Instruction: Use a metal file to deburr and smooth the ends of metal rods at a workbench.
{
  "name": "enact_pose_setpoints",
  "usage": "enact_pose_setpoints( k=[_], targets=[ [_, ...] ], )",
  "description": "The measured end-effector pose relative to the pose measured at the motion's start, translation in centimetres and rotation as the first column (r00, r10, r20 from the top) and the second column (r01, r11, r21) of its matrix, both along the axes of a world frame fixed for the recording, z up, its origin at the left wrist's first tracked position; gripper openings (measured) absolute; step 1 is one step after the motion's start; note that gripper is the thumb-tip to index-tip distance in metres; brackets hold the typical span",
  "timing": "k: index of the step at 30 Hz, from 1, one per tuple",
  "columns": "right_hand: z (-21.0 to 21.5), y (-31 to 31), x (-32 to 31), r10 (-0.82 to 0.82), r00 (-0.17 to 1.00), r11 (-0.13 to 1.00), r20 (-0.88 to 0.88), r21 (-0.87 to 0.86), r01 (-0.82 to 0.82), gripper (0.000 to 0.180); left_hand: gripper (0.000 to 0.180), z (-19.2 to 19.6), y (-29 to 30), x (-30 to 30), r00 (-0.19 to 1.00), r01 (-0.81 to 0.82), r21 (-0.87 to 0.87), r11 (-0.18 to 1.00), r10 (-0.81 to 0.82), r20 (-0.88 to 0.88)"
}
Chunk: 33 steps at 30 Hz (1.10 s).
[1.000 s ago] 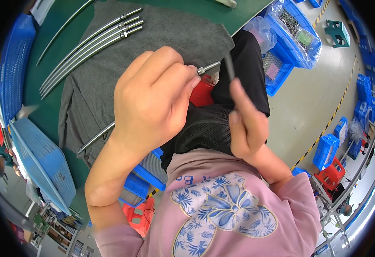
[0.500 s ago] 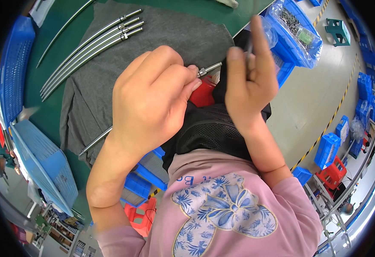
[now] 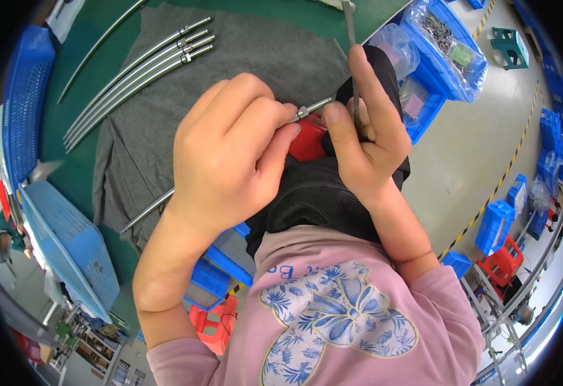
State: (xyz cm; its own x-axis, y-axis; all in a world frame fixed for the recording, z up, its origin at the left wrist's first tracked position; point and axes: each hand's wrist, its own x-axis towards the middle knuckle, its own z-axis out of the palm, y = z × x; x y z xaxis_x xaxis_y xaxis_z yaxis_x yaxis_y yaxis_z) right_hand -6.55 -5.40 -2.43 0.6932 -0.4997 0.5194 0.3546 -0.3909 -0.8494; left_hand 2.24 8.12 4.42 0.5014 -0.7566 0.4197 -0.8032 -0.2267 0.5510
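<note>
My left hand [image 3: 227,151] is closed around a slender metal rod [image 3: 147,210]. Past my fingertips the rod's far end sticks out, with a small collar fitting [image 3: 303,112] near its tip. In my right hand [image 3: 376,145] is a thin, flat grey metal file [image 3: 350,29], held upright with the index finger along it. My right thumb is close to the rod's tip; whether they touch I cannot tell. Several similar metal rods [image 3: 130,80] with collars lie side by side on a grey cloth [image 3: 255,48], left of my hands.
The green table [image 3: 69,183] lies under the cloth. Blue baskets [image 3: 24,103] stand at the left. A blue bin [image 3: 481,80] at the upper right holds small metal parts in plastic. Red stools [image 3: 214,328] and blue crates [image 3: 493,225] are around, and a green stool [image 3: 509,48] stands farther right.
My right hand has shifted slightly left and lower, its thumb nearer the rod's tip. The file, blurred and mostly hidden before, now shows clearly. My left hand keeps its hold, barely moved.
</note>
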Motion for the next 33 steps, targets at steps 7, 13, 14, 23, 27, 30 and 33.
enact_pose_setpoints(
  k=[7, 13, 14, 23, 27, 30, 33],
  targets=[
    [-0.3, -0.1, -0.4, 0.024, 1.000, 1.000, 0.013, 0.002, -0.024, 0.053, 0.021, 0.0, 0.0, -0.4, 1.000, -0.013, -0.010, 1.000, 0.013, -0.006],
    [-0.1, 0.0, -0.5, 0.005, 1.000, 1.000, -0.013, -0.021, -0.005, 0.052, 0.022, -0.2, 0.0, -0.4, 0.999, -0.014, -0.023, 1.000, 0.013, -0.030],
    [-0.2, 0.0, -0.4, 0.011, 1.000, 1.000, 0.007, -0.009, -0.011, 0.052, 0.022, -0.2, 0.0, -0.4, 0.999, -0.015, -0.024, 1.000, 0.014, -0.030],
    [0.2, 0.0, -0.7, 0.024, 0.998, 1.000, -0.056, -0.016, -0.025, 0.051, 0.023, -0.2, -0.1, -0.4, 1.000, -0.020, -0.021, 1.000, 0.020, -0.015],
    [0.0, 0.0, -0.4, 0.026, 1.000, 1.000, 0.003, 0.014, -0.026, 0.051, 0.024, -0.2, -0.2, -0.7, 0.998, -0.058, -0.015, 0.998, 0.058, 0.005],
    [0.1, 0.0, -0.4, 0.026, 1.000, 1.000, -0.003, -0.013, -0.026, 0.051, 0.024, -0.4, -0.4, -1.2, 0.993, -0.114, -0.014, 0.993, 0.114, 0.012],
    [0.1, 0.0, -0.5, 0.045, 0.999, 0.999, -0.009, -0.005, -0.045, 0.052, 0.024, -0.3, -0.3, -1.1, 0.992, -0.121, -0.002, 0.993, 0.121, 0.026]
  ],
)
